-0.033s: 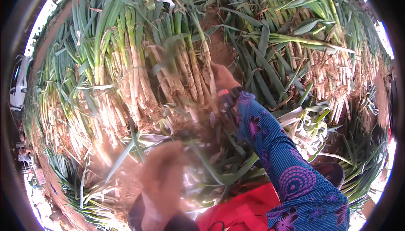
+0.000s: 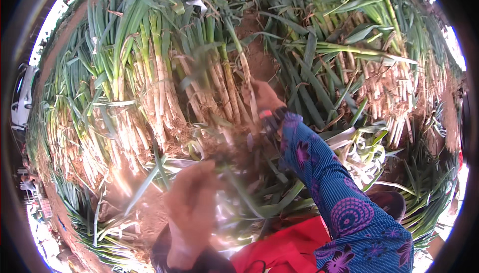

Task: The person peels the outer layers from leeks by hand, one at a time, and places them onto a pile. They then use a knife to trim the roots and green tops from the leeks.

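Note:
My right hand point(image 2: 265, 96), at the end of a blue patterned sleeve, is closed around the pale lower stalk of a long green onion point(image 2: 245, 64). That onion leans up and left, its green leaves reaching into the pile at the back. My left hand point(image 2: 193, 193) is raised in front of me at lower centre, smeared by motion, so its fingers cannot be made out. Just beyond it stand bunches of green onions point(image 2: 158, 73) with white stalks and brown roots pointing toward me.
More green onions point(image 2: 389, 83) lie heaped at the right. Stripped, curled leaves point(image 2: 361, 158) lie below them, and loose leaves cover the soil point(image 2: 149, 213) near me. Red cloth point(image 2: 289, 248) covers my lap. A white vehicle point(image 2: 22, 98) stands at the far left.
My left hand has shifted slightly up. My right hand has sunk slightly with the green onion still in its grip.

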A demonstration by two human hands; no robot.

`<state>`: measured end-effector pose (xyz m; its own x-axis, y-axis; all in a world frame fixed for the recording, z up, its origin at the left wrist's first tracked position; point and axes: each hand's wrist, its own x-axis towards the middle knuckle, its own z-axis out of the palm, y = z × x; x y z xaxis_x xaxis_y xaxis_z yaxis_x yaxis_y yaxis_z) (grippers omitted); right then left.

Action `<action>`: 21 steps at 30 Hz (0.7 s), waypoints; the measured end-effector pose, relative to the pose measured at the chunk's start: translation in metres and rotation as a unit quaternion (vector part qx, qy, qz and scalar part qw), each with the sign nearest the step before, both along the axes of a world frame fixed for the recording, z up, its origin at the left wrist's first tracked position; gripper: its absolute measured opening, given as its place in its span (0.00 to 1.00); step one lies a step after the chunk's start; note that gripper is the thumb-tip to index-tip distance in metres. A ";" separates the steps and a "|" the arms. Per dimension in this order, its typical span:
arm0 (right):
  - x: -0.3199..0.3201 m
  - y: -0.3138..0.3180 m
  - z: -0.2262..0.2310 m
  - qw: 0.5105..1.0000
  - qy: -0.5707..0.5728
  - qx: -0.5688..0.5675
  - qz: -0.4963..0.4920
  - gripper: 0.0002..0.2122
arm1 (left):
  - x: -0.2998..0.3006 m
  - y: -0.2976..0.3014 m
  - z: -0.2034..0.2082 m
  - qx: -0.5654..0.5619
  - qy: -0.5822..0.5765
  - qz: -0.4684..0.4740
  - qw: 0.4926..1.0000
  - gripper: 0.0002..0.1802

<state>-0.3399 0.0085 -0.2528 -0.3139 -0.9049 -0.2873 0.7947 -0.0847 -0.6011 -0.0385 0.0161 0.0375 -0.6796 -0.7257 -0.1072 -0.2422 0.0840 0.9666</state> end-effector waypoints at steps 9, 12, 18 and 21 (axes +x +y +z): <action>0.089 0.140 0.109 0.927 -0.370 0.044 -0.032 0.07 | -0.022 0.006 -0.019 0.139 0.009 0.018 0.990 0.12; 0.111 0.182 0.149 0.904 -0.427 0.000 0.001 0.08 | -0.028 0.005 -0.033 0.169 -0.007 0.018 0.985 0.12; 0.149 0.307 0.233 0.939 -0.329 0.090 -0.036 0.12 | -0.065 0.022 -0.062 0.227 -0.025 -0.011 0.973 0.12; 0.188 0.366 0.273 0.978 -0.101 0.181 -0.017 0.14 | -0.087 0.046 -0.072 0.288 -0.040 -0.065 0.955 0.14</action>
<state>-0.1520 0.3747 0.0198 -0.2463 -0.7220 -0.6466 0.9006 0.0760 -0.4280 -0.1253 0.0624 -0.0348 -0.7333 -0.4405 -0.5179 -0.3405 -0.4214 0.8405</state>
